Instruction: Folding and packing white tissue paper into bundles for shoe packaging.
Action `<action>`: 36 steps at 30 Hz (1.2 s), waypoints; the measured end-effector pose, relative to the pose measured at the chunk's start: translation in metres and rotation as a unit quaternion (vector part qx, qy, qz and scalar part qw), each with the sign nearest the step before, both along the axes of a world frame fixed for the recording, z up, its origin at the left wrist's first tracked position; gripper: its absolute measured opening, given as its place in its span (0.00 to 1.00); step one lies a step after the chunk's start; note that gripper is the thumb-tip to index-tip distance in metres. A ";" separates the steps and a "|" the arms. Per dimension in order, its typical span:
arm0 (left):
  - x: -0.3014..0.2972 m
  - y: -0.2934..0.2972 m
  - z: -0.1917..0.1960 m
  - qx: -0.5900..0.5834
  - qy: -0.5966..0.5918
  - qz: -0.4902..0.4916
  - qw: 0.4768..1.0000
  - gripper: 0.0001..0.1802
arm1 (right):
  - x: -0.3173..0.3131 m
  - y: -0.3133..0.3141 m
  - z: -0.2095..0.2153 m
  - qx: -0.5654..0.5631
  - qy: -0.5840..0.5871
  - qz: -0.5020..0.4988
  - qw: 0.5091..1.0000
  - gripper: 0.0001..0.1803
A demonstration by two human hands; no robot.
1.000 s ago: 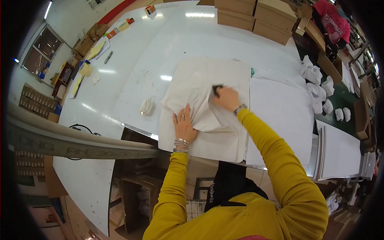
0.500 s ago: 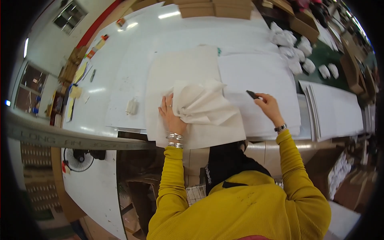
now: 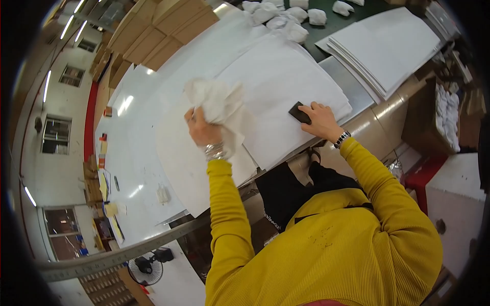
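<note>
A left hand (image 3: 201,127) closes around a crumpled bunch of thin white tissue paper (image 3: 217,102) just above the centre of the frame, lifting it off a large flat sheet of off-white paper (image 3: 189,163) on the long white worktable (image 3: 138,153). Right of centre, the right hand (image 3: 321,120) presses a small flat black block (image 3: 299,112) under its fingertips onto a neighbouring stack of white paper sheets (image 3: 275,76). Small wads of white tissue (image 3: 286,20) lie at the top edge beside a green mat (image 3: 347,25), with a pile of white boards (image 3: 388,46) at upper right and brown cardboard boxes (image 3: 153,30) at upper left. The step appears to be gathering tissue into a wad; the next move would likely call for a firm squeeze while the block holds the stack flat
</note>
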State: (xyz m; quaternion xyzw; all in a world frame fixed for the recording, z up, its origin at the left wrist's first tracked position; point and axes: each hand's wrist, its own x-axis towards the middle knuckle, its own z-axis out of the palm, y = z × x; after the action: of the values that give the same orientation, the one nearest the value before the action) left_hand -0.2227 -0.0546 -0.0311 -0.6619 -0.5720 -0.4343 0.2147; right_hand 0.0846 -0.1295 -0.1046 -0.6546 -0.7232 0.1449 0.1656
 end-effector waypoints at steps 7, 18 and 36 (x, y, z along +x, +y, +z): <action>0.118 -0.008 -0.063 -0.345 0.252 -0.189 0.884 0.32 | -0.006 0.001 -0.006 0.030 -0.035 0.043 0.998 0.23; 0.117 0.000 -0.073 -0.243 -0.093 -0.145 0.955 0.26 | 0.009 -0.008 0.017 -0.013 0.000 0.091 0.996 0.24; 0.098 -0.039 -0.078 -0.321 0.096 -0.244 0.910 0.27 | 0.026 0.023 0.012 0.031 0.175 0.076 0.981 0.24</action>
State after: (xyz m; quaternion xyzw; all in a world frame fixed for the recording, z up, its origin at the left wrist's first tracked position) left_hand -0.1250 -0.0938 -0.1093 -0.8528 -0.4777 -0.1999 -0.0683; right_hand 0.1110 -0.1066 -0.0929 -0.5572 -0.7344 0.2474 0.2983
